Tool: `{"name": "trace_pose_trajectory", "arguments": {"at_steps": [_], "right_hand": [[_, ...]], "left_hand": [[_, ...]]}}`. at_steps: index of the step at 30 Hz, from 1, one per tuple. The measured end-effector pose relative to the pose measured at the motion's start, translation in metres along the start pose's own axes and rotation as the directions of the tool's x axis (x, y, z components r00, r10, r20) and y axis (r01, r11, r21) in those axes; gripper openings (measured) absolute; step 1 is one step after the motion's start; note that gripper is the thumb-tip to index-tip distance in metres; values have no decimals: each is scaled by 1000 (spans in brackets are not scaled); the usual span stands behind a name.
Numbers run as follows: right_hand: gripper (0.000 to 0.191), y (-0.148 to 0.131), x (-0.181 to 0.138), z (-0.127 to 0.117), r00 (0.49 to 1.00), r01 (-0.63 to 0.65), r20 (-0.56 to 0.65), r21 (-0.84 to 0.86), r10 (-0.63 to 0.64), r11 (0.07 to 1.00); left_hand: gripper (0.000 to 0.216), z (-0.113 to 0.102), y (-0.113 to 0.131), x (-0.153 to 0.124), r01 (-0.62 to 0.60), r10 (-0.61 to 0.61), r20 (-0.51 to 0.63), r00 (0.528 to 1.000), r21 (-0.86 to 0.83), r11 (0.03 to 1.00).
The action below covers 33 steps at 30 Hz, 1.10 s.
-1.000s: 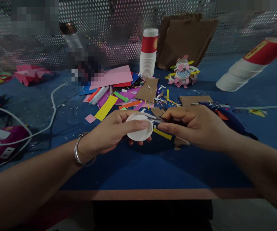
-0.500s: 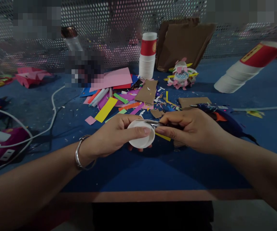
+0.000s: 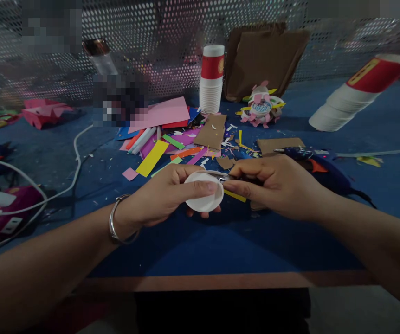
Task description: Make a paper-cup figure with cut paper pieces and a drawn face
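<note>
My left hand (image 3: 172, 192) is closed on a shallow white paper cup base (image 3: 203, 199), with the thumb lying across its inside. My right hand (image 3: 273, 185) grips a pair of scissors (image 3: 223, 177) whose metal blades meet the cup's upper right rim. Most of the scissors' handle is hidden by the fingers. A thin strip of the rim stands off along the blades. Just below the right fingers, a yellow paper strip (image 3: 235, 196) lies on the table.
Paper scraps, a yellow strip (image 3: 151, 158) and cardboard (image 3: 211, 132) litter the table (image 3: 186, 253). Behind stand a cup stack (image 3: 211, 95) and a decorated paper figure (image 3: 261, 107). A leaning cup stack (image 3: 346, 104) and a glue gun (image 3: 328, 169) are right; a white cable (image 3: 76, 153) runs left.
The cup base has tilted and turned slightly in my left hand, and more of the rim strip stands off beside the blades. Both hands stay almost in place.
</note>
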State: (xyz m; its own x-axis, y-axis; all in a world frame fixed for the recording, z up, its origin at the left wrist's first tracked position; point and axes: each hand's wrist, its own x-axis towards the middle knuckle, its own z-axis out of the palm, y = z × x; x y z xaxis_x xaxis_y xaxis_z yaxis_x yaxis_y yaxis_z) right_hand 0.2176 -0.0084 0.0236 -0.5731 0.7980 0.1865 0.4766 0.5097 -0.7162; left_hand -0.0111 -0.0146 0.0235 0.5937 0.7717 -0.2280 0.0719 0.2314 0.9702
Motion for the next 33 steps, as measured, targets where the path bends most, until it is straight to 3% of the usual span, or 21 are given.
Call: {"name": "trace_pose_trajectory", "arguments": {"at_steps": [13, 20, 27, 30, 33], "right_hand": [[38, 3, 0, -3, 1000, -10, -9, -58, 10, 998], [45, 6, 3, -8, 985, -75, -147, 94, 89, 993], [35, 0, 3, 1, 996, -86, 32, 234, 81, 968], [27, 1, 3, 3, 993, -109, 76, 278, 92, 954], [20, 3, 3, 4, 992, -118, 67, 284, 103, 951]], "left_hand": [[21, 3, 1, 1, 23, -23, -52, 998, -11, 1000], [24, 3, 4, 2, 102, -102, -21, 995, 2, 995], [27, 2, -1, 4, 99, -107, 47, 993, 149, 984], [23, 2, -6, 4, 36, -36, -4, 999, 244, 969], [23, 2, -10, 6, 3, 15, -78, 997, 225, 974]]}}
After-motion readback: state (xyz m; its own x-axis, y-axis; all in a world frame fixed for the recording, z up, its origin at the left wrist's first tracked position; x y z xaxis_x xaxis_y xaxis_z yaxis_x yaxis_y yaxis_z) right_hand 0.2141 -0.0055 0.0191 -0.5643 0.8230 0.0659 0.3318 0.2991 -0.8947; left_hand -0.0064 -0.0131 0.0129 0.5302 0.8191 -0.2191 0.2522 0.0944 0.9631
